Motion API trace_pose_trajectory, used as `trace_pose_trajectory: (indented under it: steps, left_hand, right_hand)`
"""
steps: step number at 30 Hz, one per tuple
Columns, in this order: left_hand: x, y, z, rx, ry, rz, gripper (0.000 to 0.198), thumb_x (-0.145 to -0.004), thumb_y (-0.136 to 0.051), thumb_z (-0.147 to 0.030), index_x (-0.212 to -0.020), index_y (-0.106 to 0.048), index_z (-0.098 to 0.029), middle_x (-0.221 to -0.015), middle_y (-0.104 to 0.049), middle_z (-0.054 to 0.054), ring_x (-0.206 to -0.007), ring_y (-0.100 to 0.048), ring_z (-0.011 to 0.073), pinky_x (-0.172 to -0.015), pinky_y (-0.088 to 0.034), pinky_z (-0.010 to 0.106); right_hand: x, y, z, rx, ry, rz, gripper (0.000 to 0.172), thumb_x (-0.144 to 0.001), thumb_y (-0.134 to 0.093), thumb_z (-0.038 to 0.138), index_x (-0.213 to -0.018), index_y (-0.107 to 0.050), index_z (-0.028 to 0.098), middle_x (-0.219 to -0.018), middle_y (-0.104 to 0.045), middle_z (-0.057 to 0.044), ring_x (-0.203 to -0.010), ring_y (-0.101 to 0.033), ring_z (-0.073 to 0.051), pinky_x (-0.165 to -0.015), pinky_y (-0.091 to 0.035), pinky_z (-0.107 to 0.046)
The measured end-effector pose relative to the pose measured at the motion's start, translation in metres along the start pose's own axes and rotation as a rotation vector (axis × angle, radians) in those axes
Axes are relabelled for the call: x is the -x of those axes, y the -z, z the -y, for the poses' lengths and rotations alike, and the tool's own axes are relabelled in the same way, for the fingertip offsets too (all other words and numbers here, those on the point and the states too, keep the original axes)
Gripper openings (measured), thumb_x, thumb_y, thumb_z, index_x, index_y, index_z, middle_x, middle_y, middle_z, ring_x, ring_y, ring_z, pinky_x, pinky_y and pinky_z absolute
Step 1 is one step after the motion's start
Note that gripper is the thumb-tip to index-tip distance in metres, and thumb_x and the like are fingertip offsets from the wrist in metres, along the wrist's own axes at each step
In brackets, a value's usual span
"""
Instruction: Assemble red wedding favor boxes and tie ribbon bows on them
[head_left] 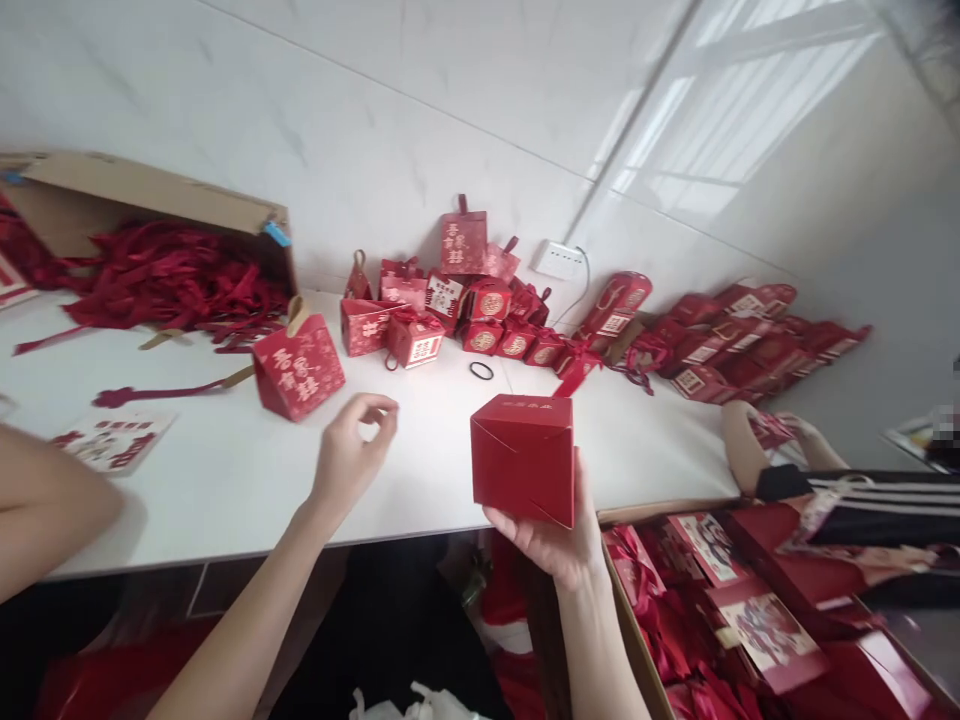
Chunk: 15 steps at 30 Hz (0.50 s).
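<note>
My right hand (551,540) holds a plain-sided red box (521,460) from below, above the table's front edge. Raised over the white table (427,450), my left hand (356,440) has its thumb and index fingertips brought together; whatever is between them, if anything, is too small to make out. Just to the left of that hand, a red gift box (300,370) with gold characters and a tan ribbon loop stands on the table. A black ring (481,371) lies behind the held box.
Assembled red boxes (491,310) line the wall, with more stacked (750,340) at right. A carton of red ribbons (180,275) is at left. An open carton (637,640) of boxes stands front right. Other people's arms (45,510) are at both sides.
</note>
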<state>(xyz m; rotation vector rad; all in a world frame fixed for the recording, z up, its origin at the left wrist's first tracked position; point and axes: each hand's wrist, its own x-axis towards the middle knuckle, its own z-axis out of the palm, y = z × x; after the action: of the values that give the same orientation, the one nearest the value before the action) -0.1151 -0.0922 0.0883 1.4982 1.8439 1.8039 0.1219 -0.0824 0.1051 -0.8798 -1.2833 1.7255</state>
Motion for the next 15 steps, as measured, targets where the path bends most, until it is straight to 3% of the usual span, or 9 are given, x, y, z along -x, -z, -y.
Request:
trace_pose_trajectory:
  steps: [2, 4, 6, 10, 12, 15]
  left_hand:
    - [0.005, -0.031, 0.01, -0.051, 0.023, 0.38, 0.014, -0.079, -0.051, -0.028, -0.082, -0.061, -0.019, -0.085, -0.067, 0.002, -0.073, -0.062, 0.0154, -0.07, -0.048, 0.029]
    - [0.013, -0.065, 0.012, -0.075, -0.006, 0.625, 0.017, -0.08, -0.047, -0.029, -0.083, -0.062, -0.02, -0.089, -0.068, 0.003, -0.077, -0.063, 0.0172, -0.072, -0.049, 0.03]
    - [0.021, -0.097, 0.011, -0.068, -0.054, 0.742, 0.017, -0.078, -0.047, -0.027, -0.081, -0.063, -0.021, -0.088, -0.069, 0.002, -0.081, -0.064, 0.0183, -0.073, -0.049, 0.029]
    - [0.022, -0.143, 0.014, -0.044, -0.115, 0.801, 0.017, -0.076, -0.048, -0.025, -0.081, -0.064, -0.021, -0.089, -0.069, 0.002, -0.086, -0.063, 0.0188, -0.081, -0.05, 0.03]
    - [0.017, -0.154, 0.023, -0.057, -0.111, 0.787, 0.017, -0.075, -0.046, -0.024, -0.079, -0.063, -0.02, -0.09, -0.069, 0.004, -0.09, -0.063, 0.0198, -0.085, -0.049, 0.031]
    - [0.01, -0.159, 0.04, -0.098, -0.064, 0.732, 0.024, -0.077, -0.039, -0.026, -0.083, -0.061, -0.017, -0.094, -0.068, 0.009, -0.092, -0.063, 0.0224, -0.085, -0.05, 0.035]
  right_hand:
    - [0.012, 0.007, 0.006, -0.208, -0.105, 0.076, 0.081, -0.083, -0.01, 0.075, -0.126, -0.048, 0.018, -0.123, -0.059, -0.012, -0.111, -0.058, -0.027, -0.088, -0.05, -0.052]
    - [0.024, 0.012, 0.009, -0.386, -0.149, 0.06, 0.078, -0.08, -0.021, 0.077, -0.123, -0.051, 0.02, -0.124, -0.059, -0.009, -0.113, -0.057, -0.025, -0.093, -0.047, -0.049]
    - [0.034, 0.015, 0.013, -0.524, -0.181, 0.012, 0.068, -0.079, -0.036, 0.074, -0.117, -0.055, 0.021, -0.12, -0.062, -0.007, -0.11, -0.058, -0.023, -0.093, -0.048, -0.045]
    - [0.05, 0.022, 0.016, -0.633, -0.197, -0.16, 0.059, -0.075, -0.05, 0.068, -0.11, -0.058, 0.021, -0.112, -0.065, -0.008, -0.104, -0.06, -0.026, -0.086, -0.052, -0.046]
    - [0.06, 0.033, 0.015, -0.466, -0.046, -0.429, 0.061, -0.076, -0.048, 0.068, -0.116, -0.054, 0.022, -0.116, -0.062, -0.01, -0.108, -0.058, -0.029, -0.086, -0.05, -0.051]
    - [0.085, 0.063, 0.009, 0.089, 0.33, -1.04, 0.08, -0.068, -0.063, 0.059, -0.133, -0.034, 0.023, -0.136, -0.044, -0.012, -0.126, -0.042, -0.032, -0.099, -0.04, -0.055]
